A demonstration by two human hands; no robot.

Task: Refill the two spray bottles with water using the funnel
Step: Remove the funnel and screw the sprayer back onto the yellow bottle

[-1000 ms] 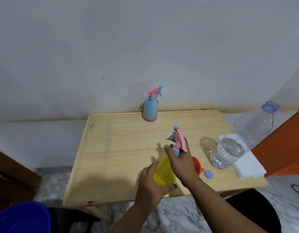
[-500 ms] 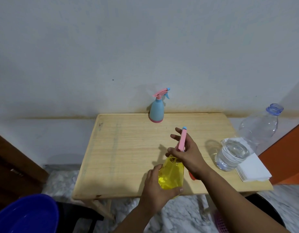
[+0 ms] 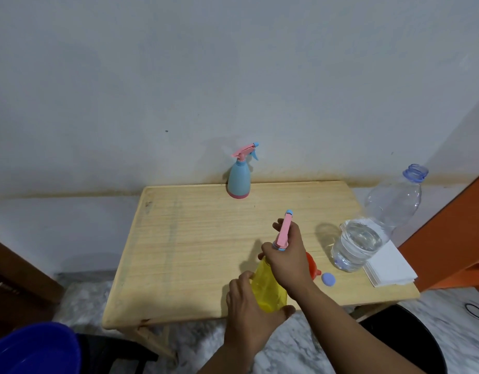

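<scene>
Yellow spray bottle point(image 3: 268, 290): position unchanged; left hand point(image 3: 250, 311) grip clasps body, right hand point(image 3: 286, 256) grip pinches pink trigger head point(image 3: 283, 230).

Left hand point(image 3: 249, 306) grips the yellow spray bottle point(image 3: 268, 288) body; right hand point(image 3: 286, 260) grips its pink trigger head point(image 3: 284, 230) directly above. Orange funnel point(image 3: 312, 268) lies just right of the grip.
</scene>
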